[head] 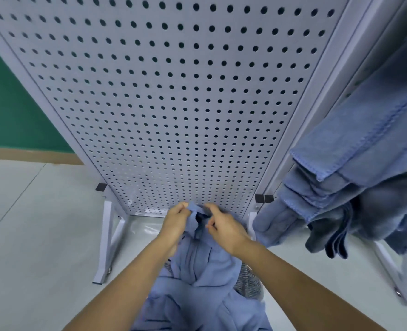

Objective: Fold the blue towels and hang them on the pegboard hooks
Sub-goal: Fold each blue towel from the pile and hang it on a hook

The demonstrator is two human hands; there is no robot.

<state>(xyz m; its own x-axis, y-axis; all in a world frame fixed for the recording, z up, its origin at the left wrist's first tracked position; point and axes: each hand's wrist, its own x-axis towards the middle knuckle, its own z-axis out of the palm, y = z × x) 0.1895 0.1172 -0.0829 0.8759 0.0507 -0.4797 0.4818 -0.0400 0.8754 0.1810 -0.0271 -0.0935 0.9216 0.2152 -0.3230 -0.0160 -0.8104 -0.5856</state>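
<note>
Blue towel (204, 295) bunched at six o'clock: our left hand (177, 223) and right hand (224, 228) pinch its top edge, seemingly hunting corners; next we spread it.

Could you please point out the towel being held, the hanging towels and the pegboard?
held towel (197, 271): head view, on its bunched middle.
hanging towels (364, 139): head view, on the top towel's flat face, at right.
pegboard (161, 91): head view, on its perforated white panel.
</note>
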